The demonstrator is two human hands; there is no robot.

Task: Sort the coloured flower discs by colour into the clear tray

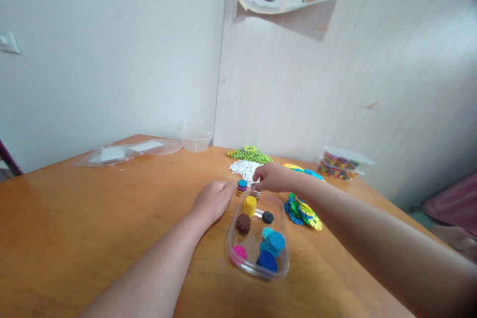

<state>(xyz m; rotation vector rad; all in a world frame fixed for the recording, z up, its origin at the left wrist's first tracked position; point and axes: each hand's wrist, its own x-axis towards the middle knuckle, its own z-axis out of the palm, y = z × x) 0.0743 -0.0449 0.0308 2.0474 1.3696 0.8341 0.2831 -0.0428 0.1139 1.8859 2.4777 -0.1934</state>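
My left hand (214, 202) rests on the table with its fingers curled closed. Beside its fingertips stands a small stack of blue, purple and yellow notched discs (242, 187); whatever the fingers hold, if anything, is hidden. Over the far end of a clear plastic tub (230, 238) is my right hand (274, 177), fingers pinched together, with what is between them too small to make out. Inside the tub sit yellow discs (250, 205), brown discs (243, 224), black discs (267, 217), light blue discs (276, 241), dark blue discs (267, 261) and pink discs (239, 252).
Behind the tub lie white lattice pieces (244, 170) and a green pile (251, 155). Larger flower-shaped discs (303, 212) are heaped to the right. Stacked lidded boxes (343, 163), a clear bowl (196, 136) and flat clear lids (112, 153) stand near the wall.
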